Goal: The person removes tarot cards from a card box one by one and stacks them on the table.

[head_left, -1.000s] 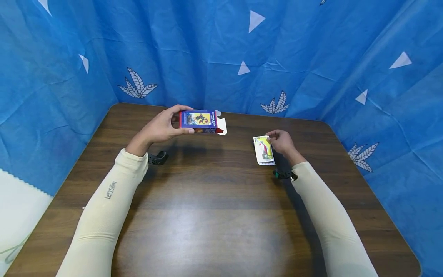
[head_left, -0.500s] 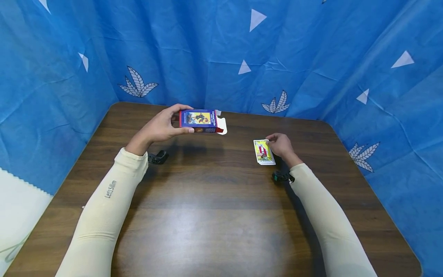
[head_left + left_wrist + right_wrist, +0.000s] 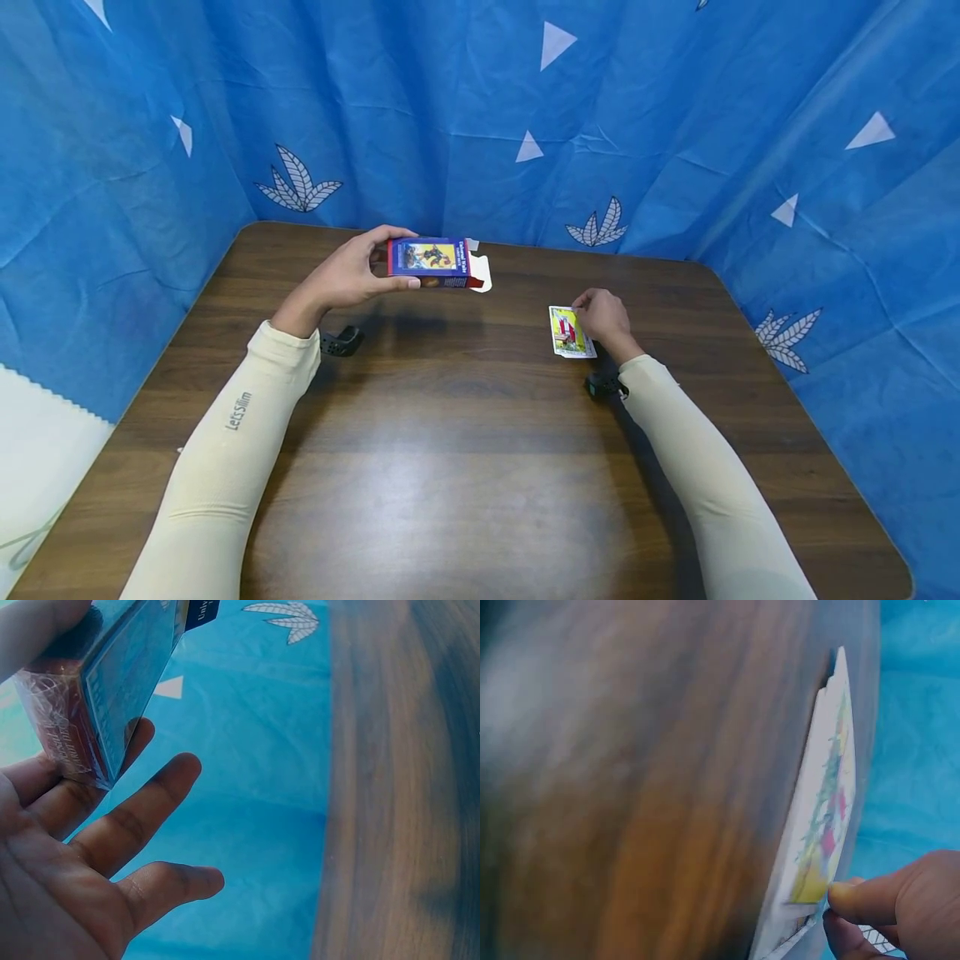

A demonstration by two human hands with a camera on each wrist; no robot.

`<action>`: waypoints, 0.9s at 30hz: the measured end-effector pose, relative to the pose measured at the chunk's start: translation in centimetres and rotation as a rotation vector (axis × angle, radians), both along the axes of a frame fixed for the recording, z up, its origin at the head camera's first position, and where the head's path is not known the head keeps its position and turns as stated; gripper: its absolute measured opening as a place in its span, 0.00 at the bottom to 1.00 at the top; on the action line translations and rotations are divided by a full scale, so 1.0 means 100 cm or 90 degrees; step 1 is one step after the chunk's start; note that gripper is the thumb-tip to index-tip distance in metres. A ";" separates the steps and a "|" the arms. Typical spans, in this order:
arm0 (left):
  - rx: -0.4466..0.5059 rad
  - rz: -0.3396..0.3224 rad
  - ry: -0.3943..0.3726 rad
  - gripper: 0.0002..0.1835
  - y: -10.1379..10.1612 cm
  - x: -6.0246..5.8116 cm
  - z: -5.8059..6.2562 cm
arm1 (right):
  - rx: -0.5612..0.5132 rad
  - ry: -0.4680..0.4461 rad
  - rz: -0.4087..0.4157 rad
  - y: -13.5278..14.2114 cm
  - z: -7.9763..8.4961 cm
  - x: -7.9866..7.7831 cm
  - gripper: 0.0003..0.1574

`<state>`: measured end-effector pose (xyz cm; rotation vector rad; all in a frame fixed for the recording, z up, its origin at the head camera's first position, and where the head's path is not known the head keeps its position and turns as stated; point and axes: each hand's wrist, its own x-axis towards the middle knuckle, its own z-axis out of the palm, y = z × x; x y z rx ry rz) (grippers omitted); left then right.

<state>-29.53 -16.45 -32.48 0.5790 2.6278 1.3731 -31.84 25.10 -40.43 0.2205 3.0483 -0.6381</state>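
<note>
Right wrist: the fingers [image 3: 874, 898] pinch the top card [image 3: 829, 821] near one corner.

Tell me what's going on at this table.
A person's left hand grips a blue card box above the wooden table, its end flap open. To the right of the box, the right hand pinches a slightly uneven stack of picture cards near its far right corner. Whether any card is lifted is hard to tell.

left hand [image 3: 75, 870] gripping a film-wrapped box [image 3: 109, 697], upper left, leaf-printed blue curtain [image 3: 259, 787] behind, wooden tabletop [image 3: 397, 795] along the right
</note>
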 end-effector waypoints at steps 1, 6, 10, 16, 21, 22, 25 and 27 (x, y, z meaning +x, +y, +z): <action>0.000 -0.002 0.001 0.46 0.000 0.000 0.000 | 0.000 0.006 -0.001 0.000 0.001 0.000 0.12; 0.008 -0.009 0.007 0.45 0.001 0.000 0.000 | -0.041 0.081 0.028 -0.012 0.012 0.001 0.11; 0.014 -0.007 0.009 0.43 0.001 0.001 0.000 | -0.167 0.171 0.110 -0.040 0.033 0.003 0.11; 0.018 -0.006 0.014 0.43 -0.001 0.001 0.000 | -0.453 0.184 0.222 -0.094 0.068 0.017 0.16; 0.022 -0.012 0.021 0.44 -0.003 0.002 0.001 | -0.570 0.065 0.214 -0.121 0.084 0.026 0.16; 0.023 -0.012 0.023 0.44 -0.003 0.002 0.001 | -0.576 0.040 0.204 -0.125 0.085 0.026 0.15; 0.024 -0.013 0.025 0.44 -0.004 0.002 0.002 | -0.573 -0.025 0.174 -0.132 0.087 0.025 0.16; 0.028 -0.016 0.023 0.44 -0.003 0.001 0.002 | -0.566 -0.060 0.156 -0.136 0.087 0.024 0.18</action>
